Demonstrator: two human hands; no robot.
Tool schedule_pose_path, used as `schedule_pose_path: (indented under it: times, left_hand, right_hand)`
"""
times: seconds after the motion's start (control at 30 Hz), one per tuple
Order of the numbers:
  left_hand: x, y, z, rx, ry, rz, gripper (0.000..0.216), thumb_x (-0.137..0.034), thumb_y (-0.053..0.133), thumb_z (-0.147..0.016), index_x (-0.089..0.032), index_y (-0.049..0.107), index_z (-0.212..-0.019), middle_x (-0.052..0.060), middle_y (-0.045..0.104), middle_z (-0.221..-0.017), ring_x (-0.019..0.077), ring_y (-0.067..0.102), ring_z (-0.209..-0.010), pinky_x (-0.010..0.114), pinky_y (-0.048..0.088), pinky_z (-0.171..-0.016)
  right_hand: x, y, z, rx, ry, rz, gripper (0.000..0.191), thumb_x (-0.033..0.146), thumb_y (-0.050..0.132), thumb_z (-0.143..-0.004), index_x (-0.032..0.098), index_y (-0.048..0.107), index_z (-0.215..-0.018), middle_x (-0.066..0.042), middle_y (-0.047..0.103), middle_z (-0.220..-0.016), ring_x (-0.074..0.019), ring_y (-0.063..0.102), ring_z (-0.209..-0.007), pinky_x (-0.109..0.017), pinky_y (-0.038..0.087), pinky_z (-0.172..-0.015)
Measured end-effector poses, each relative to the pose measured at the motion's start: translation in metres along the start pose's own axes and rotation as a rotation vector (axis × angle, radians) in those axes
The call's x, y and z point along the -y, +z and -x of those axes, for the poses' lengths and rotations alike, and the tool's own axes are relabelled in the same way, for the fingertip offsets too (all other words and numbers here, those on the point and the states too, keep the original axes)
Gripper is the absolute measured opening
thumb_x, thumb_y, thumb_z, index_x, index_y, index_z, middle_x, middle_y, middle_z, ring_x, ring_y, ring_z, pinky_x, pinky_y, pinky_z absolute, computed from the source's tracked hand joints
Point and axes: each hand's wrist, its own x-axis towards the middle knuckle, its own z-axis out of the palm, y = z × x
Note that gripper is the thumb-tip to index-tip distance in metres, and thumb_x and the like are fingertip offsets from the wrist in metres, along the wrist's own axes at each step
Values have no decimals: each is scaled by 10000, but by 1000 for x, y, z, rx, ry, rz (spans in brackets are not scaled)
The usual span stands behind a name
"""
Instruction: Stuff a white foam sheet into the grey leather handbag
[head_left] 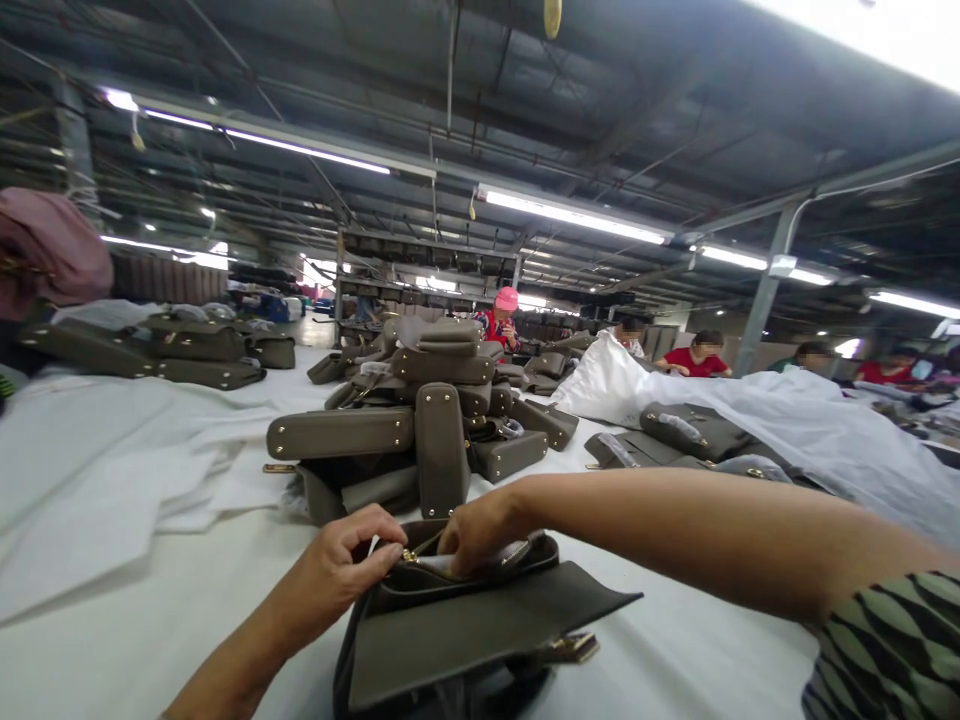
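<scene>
A dark olive handbag (465,625) lies on the white table (150,620) just before the person, its flap hanging open. The left hand (352,560) pinches a gold zipper pull (409,554); the right hand (480,530) grips the bag's opening, fingertips hidden inside. No readable writing anywhere (co-workers' faces are blurred). Behind stands a pile of matching bags (420,420).
</scene>
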Motion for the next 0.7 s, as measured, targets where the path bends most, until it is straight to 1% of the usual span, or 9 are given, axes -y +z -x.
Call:
schedule_pose_path:
  times: [0.03, 0.1, 0.2, 0.33, 0.4, 0.5, 0.53, 0.6, 0.7]
  left_hand:
    - [0, 1, 0, 0, -9, -4, 233, -390, 540, -874, -209, 664, -796, 12, 632, -832, 170, 591, -810, 287, 420, -760]
    - [-1, 2, 2, -13, -54, 5, 216, -392, 545, -866, -215, 668, -849, 10, 650, -852, 176, 600, -820, 285, 429, -758]
    - [-8, 2, 6, 14, -126, 24, 230, -402, 576, -843, -227, 662, -964, 2, 668, -879, 188, 610, -837, 283, 443, -761]
    - [-20, -3, 12, 91, -139, 1, 231, -400, 595, -822, -219, 656, -952, -8, 636, -825, 179, 580, -791, 272, 426, -716]
    - [-24, -7, 13, 103, -140, -7, 212, -383, 583, -819, -214, 651, -928, -9, 621, -812, 172, 556, -769, 267, 409, -688]
    - [-24, -10, 14, 96, -138, -13, 187, -355, 567, -818, -208, 638, -909, 0, 623, -844, 175, 544, -788, 271, 403, -692]
    - [-23, -10, 14, 92, -140, -4, 185, -350, 565, -818, -207, 632, -915, 2, 622, -848, 176, 543, -792, 274, 405, -698]
    - [-21, -9, 14, 81, -143, 31, 180, -340, 564, -816, -203, 614, -922, -5, 604, -818, 170, 532, -771, 277, 405, -693]
    - [-16, -6, 14, 50, -111, 79, 163, -339, 573, -817, -201, 581, -904, -21, 557, -773, 153, 500, -734, 267, 390, -658]
  right_hand:
    - [-1, -6, 10, 20, -15, 77, 336, 117, 604, -746, 193, 681, -1065, 48, 670, -799, -99, 610, -715, -191, 463, -670]
    - [-3, -11, 26, 11, -37, 258, 336, 139, 612, -770, 185, 670, -1097, 13, 694, -886, -125, 625, -787, -208, 448, -676]
    - [-4, -3, 38, -130, -38, 503, 229, 224, 577, -820, 170, 694, -1010, -68, 711, -943, -209, 641, -841, -284, 420, -655]
    - [4, 18, 31, -276, -88, 877, 244, 174, 462, -872, 173, 697, -937, -96, 728, -909, -226, 675, -800, -302, 422, -594]
    - [8, 23, 24, -300, -92, 945, 241, 122, 468, -857, 158, 705, -877, -114, 732, -889, -222, 681, -817, -305, 449, -627]
    - [14, 18, 17, -345, -2, 908, 164, 140, 553, -817, 158, 714, -841, -126, 732, -879, -224, 680, -849, -301, 468, -678]
    - [15, 14, 16, -356, 35, 859, 132, 193, 597, -802, 162, 716, -850, -122, 732, -878, -225, 679, -845, -295, 469, -676]
    - [19, 6, 16, -374, 71, 704, 187, 317, 668, -754, 189, 718, -881, -92, 731, -891, -216, 673, -837, -271, 460, -656]
    - [28, -3, 17, -446, -42, 393, 258, 381, 630, -760, 249, 696, -971, -14, 719, -970, -169, 652, -875, -225, 419, -645]
